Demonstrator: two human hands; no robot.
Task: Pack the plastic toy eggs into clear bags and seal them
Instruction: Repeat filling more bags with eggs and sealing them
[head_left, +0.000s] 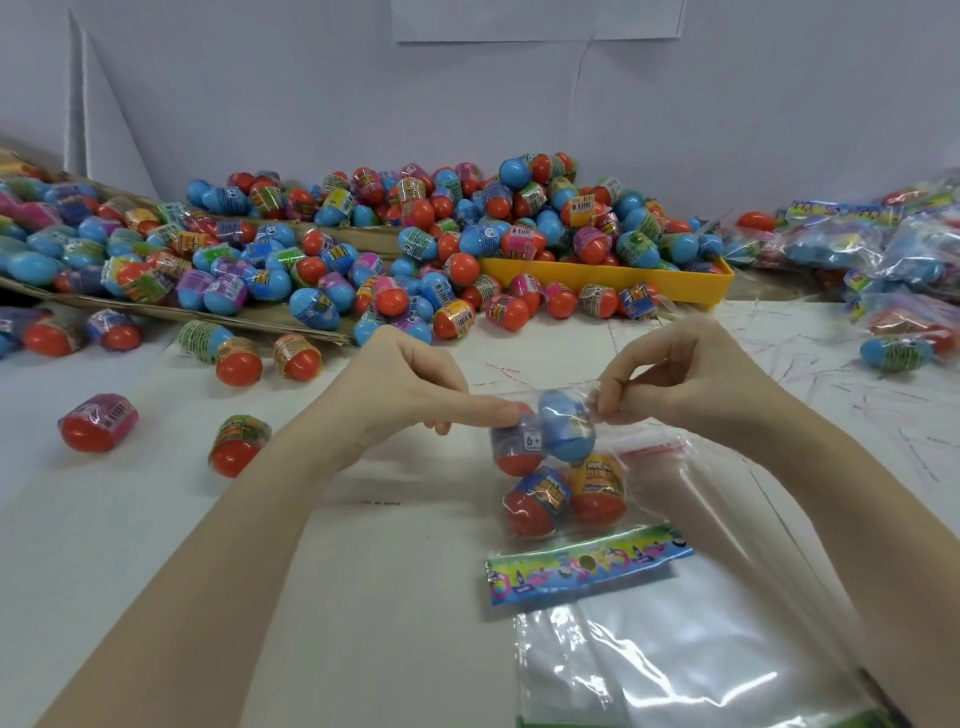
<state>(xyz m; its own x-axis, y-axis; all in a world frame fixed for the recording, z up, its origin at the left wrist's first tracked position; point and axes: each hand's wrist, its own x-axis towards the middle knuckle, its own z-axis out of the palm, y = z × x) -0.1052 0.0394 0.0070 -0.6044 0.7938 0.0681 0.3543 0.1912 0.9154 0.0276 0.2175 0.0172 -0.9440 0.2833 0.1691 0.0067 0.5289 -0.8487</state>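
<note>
The clear bag (561, 467) holds four red-and-blue eggs (566, 431); one label reads "6+". Left hand (415, 384) at 9 o'clock and right hand (691, 374) at 3 both pinch its top edge.

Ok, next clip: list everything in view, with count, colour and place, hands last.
held bag: one, clear, centre, holding four eggs, its top edge pinched at both ends.
empty bags: a stack, clear with colourful header cards, lower right.
loose eggs: too many to count, blue and red with colourful wrap bands, heaped across the back and scattered on the left.
tray: one, yellow, back centre-right, under part of the heap.
cardboard: flattened, brown, back left under eggs.
packed bags: several, clear, far right.
table: one, white.
left hand: fingers pinch the bag's left end.
right hand: fingers pinch the bag's right end.
</note>
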